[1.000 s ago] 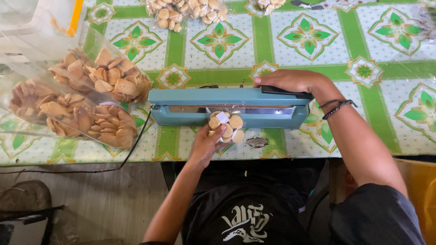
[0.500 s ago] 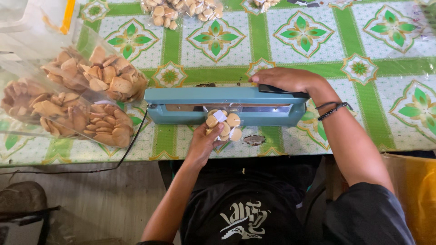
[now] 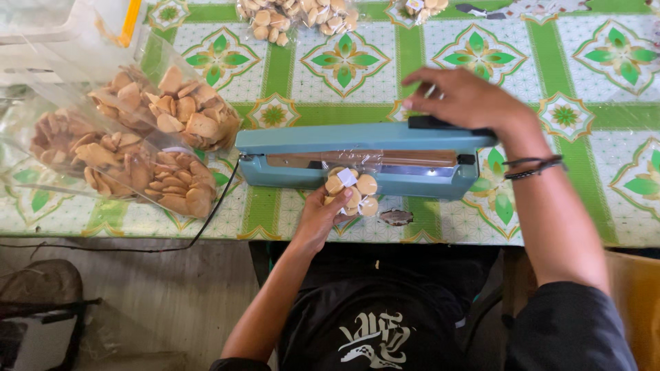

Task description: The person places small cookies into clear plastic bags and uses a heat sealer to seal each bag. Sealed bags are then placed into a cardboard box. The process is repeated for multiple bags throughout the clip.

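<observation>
L hand [image 3: 317, 218] pinches small clear bag of round biscuits [image 3: 350, 192] w/ its open end laid in the blue heat sealer [image 3: 357, 159] on the green-patterned tablecloth [image 3: 591, 82], while R hand [image 3: 467, 99] rests fingers spread over sealer's black arm handle [image 3: 440, 124].

left hand [image 3: 317, 218]: palm up, fingers curled in a pinch, forearm bare and stretched forward | right hand [image 3: 467, 102]: palm down, fingers loosely spread and a little lifted, set well ahead of and to the right of the left hand | right wrist: bent (dark bands round it), forearm angled back towards the body
</observation>
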